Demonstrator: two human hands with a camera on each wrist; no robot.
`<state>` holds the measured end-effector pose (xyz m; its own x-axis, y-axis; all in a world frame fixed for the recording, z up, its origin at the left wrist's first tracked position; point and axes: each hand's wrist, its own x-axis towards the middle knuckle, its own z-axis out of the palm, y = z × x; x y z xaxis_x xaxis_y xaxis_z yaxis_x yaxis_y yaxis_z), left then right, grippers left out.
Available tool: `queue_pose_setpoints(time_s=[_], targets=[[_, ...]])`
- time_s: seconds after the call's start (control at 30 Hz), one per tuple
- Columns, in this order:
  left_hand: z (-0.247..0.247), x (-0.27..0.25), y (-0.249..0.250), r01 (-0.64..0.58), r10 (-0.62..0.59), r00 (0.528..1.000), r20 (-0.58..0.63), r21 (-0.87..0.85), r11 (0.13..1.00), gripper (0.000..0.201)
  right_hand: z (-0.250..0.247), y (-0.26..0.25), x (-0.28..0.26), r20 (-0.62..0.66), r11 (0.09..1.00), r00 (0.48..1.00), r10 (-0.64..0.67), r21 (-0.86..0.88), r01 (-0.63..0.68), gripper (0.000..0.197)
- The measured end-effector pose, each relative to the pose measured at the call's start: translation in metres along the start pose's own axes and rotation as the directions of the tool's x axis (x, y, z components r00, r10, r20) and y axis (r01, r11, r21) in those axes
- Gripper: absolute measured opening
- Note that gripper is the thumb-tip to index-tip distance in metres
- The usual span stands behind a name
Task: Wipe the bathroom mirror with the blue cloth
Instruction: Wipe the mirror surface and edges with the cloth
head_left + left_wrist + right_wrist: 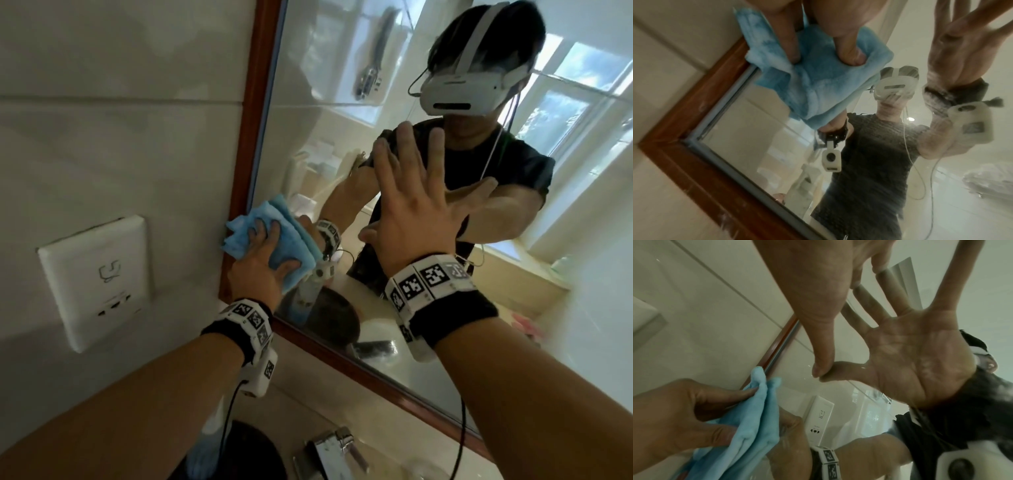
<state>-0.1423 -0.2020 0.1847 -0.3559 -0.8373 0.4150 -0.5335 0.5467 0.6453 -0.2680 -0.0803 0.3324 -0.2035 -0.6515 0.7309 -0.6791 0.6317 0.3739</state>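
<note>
White wall socket (96,279) on tile; chrome faucet (334,448) below.

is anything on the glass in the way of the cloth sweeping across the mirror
Yes. The right hand lies flat and spread on the mirror, to the right of the blue cloth that the left hand presses by the frame's left edge.

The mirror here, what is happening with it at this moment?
A person is wiping the bathroom mirror. The left hand presses a folded blue cloth against the glass near the wooden frame, at the mirror's left edge. The right hand lies flat on the glass with fingers spread and holds nothing. A faucet shows below.
</note>
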Motion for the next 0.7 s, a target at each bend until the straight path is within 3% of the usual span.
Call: queue_pose_setpoints(time_s=[0.1,0.37,0.5,0.53,0.57,0.6,0.67,0.7], targets=[[0.004,-0.001,-0.002,0.021,-0.022,0.999,0.023,0.052,0.998,0.077,0.002,-0.001,-0.001,-0.004,1.000,1.000,-0.003,0.006,0.003,0.099],[0.027,-0.011,-0.009,0.270,-0.289,0.956,-0.047,-0.243,0.932,0.080,0.004,-0.003,-0.007,-0.019,1.000,1.000,0.009,-0.001,-0.009,0.099],[0.030,-0.007,-0.011,0.389,-0.485,0.873,-0.055,-0.522,0.759,0.084,0.004,-0.002,-0.007,-0.014,1.000,1.000,0.009,0.021,-0.009,0.094],[0.030,-0.007,-0.013,0.364,-0.488,0.870,-0.072,-0.572,0.735,0.077,0.004,-0.002,-0.007,-0.015,1.000,1.000,0.007,0.024,-0.007,0.093],[0.031,-0.005,-0.010,0.413,-0.514,0.858,-0.014,-0.577,0.705,0.061,0.004,-0.002,-0.006,-0.002,0.999,1.000,0.005,0.034,-0.005,0.093],[0.032,-0.005,-0.007,0.467,-0.581,0.813,0.040,-0.640,0.610,0.048,0.005,-0.002,-0.006,0.004,0.999,1.000,0.007,0.034,-0.007,0.093],[0.044,-0.003,-0.011,0.579,-0.629,0.756,0.181,-0.634,0.513,0.056,0.004,-0.002,-0.006,0.006,0.999,1.000,0.013,0.044,-0.013,0.091],[0.050,-0.003,-0.015,0.634,-0.663,0.722,0.195,-0.568,0.524,0.063,0.004,-0.002,-0.007,-0.004,0.999,1.000,0.016,0.049,-0.016,0.090]])
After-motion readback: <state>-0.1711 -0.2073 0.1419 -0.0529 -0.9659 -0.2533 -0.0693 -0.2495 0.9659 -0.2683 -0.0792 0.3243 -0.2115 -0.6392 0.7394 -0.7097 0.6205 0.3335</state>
